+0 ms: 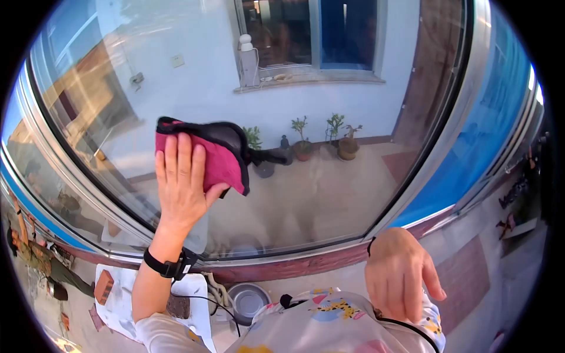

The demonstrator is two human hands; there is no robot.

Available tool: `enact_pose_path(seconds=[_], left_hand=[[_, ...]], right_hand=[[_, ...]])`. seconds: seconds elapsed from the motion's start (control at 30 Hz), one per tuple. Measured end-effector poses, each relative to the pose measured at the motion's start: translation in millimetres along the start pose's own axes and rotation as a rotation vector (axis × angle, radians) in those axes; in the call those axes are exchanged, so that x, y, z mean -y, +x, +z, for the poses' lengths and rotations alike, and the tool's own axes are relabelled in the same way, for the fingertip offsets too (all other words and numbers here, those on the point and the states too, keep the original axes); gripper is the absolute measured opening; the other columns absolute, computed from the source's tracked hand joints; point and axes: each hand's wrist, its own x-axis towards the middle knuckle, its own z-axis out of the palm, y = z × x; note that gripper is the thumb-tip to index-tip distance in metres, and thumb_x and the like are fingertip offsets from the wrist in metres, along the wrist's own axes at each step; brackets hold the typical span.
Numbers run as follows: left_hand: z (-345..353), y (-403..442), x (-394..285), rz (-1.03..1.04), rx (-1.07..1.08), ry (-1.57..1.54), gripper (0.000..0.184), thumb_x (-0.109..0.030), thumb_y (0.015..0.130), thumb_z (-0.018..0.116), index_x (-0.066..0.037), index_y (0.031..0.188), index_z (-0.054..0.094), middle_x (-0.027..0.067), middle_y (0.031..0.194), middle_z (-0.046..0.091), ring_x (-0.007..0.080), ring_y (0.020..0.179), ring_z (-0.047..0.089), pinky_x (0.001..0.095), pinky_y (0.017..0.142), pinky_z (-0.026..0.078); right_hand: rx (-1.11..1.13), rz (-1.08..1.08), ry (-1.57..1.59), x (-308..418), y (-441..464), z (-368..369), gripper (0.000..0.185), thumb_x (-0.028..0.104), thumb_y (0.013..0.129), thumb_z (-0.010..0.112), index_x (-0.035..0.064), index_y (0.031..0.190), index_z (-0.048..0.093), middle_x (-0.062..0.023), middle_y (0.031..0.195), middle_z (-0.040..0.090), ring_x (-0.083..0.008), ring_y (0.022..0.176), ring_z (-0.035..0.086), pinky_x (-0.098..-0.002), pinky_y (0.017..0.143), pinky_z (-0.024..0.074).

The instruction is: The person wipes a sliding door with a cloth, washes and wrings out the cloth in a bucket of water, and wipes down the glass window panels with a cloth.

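My left hand (pixel 179 182) holds a magenta cloth with black edging (pixel 226 159) against the large window pane (pixel 276 206). Its fingers lie straight across the cloth, and the thumb rests along the lower edge. A dark loose end of the cloth, or its reflection, stretches to the right; I cannot tell which. My right hand (pixel 400 270) hangs low at the right, in front of the frame, with fingers drooping down and the thumb apart. Nothing shows in it.
Behind the glass stand potted plants (pixel 303 147) and an inner window (pixel 312 35). Below left, a white table (pixel 197 320) bears a brick (pixel 104 287). A metal basin (pixel 249 301) sits beside it. Another person (pixel 44 262) is at the far left.
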Motion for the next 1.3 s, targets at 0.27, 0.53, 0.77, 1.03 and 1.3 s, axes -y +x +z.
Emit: enact_pose_path(seconds=[0.27, 0.53, 0.77, 1.03, 1.3], left_hand=[[-57, 268, 28, 0.067, -0.257, 0.1, 0.07, -0.043, 0.089, 0.058, -0.009, 0.146, 0.037, 0.0119, 0.153, 0.033, 0.0306, 0.141, 0.031, 0.0444, 0.114, 0.023], [-39, 295, -28, -0.011, -0.215, 0.065, 0.072, -0.05, 0.09, 0.055, -0.012, 0.147, 0.036, 0.0097, 0.154, 0.033, 0.0294, 0.14, 0.032, 0.045, 0.113, 0.024], [36, 110, -225, 0.263, 0.132, 0.025, 0.073, -0.058, 0.088, 0.052, -0.019, 0.148, 0.037, -0.0003, 0.156, 0.031, 0.0203, 0.145, 0.026, 0.0459, 0.117, 0.014], [18, 177, -188, 0.06, 0.042, -0.173, 0.079, -0.053, 0.08, 0.062, -0.02, 0.148, 0.038, -0.0019, 0.154, 0.034, 0.0182, 0.142, 0.031, 0.0427, 0.117, 0.019], [6, 273, -184, -0.067, -0.256, -0.058, 0.065, -0.032, 0.087, 0.056, -0.007, 0.145, 0.039, 0.012, 0.153, 0.033, 0.0308, 0.141, 0.03, 0.0473, 0.115, 0.021]], right_hand=[[-0.872, 0.023, -1.44, 39, -29, -26, 0.017, 0.001, 0.084, 0.066, -0.0003, 0.101, 0.063, -0.0127, 0.096, 0.069, -0.0199, 0.091, 0.065, -0.0308, 0.076, 0.0521], [-1.287, -0.359, -1.65, 69, -106, -9, 0.041, -0.003, 0.083, 0.061, 0.0013, 0.123, 0.05, -0.0175, 0.127, 0.056, -0.0237, 0.112, 0.058, -0.0326, 0.084, 0.0518], [-1.19, -0.114, -2.081, 55, -166, 0, 0.042, -0.009, 0.08, 0.059, -0.001, 0.12, 0.053, -0.025, 0.131, 0.054, -0.0371, 0.117, 0.056, -0.0402, 0.097, 0.0459], [-1.132, 0.235, -2.373, 20, -176, 13, 0.05, 0.005, 0.077, 0.065, 0.0102, 0.126, 0.061, -0.0089, 0.139, 0.053, -0.0307, 0.133, 0.044, -0.0474, 0.111, 0.0255], [-1.079, 0.123, -2.376, 80, -143, -7, 0.059, 0.003, 0.075, 0.06, 0.0004, 0.133, 0.052, -0.0208, 0.143, 0.044, -0.0393, 0.133, 0.04, -0.0498, 0.107, 0.0284]])
